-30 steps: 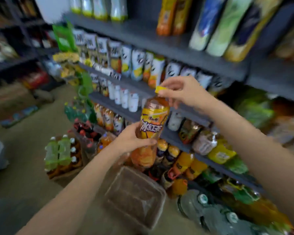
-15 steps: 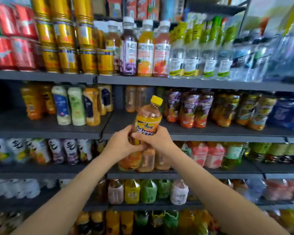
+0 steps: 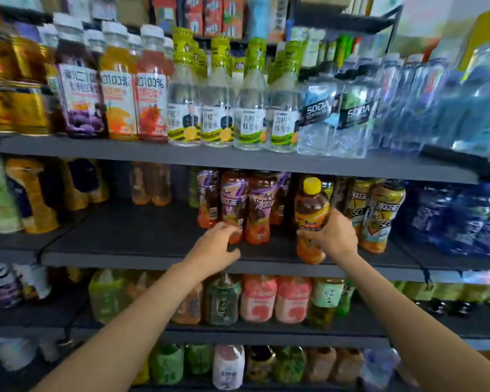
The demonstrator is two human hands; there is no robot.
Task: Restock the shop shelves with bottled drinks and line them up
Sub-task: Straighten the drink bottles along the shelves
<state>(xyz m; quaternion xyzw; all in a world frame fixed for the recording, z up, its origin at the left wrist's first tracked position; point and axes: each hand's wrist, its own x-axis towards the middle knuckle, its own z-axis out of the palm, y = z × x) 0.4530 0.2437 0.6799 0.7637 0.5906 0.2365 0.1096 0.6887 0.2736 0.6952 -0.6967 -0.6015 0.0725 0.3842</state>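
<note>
Amber bottle (image 3: 311, 219) with yellow cap and orange-yellow label in the right hand (image 3: 333, 236), purple-and-orange labelled bottles (image 3: 245, 206) just beyond the left hand (image 3: 217, 246), dark grey shelf (image 3: 142, 236) under both, pink bottles (image 3: 275, 299) below the hands.

Both forearms bare, no sleeves; left hand (image 3: 214, 244) & right hand (image 3: 333, 236) ungloved.

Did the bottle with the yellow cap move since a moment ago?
Yes. The yellow-capped bottle moved right along the middle shelf, from the gap left of the purple-labelled bottles to their right. Only the right hand grips it now.
</note>
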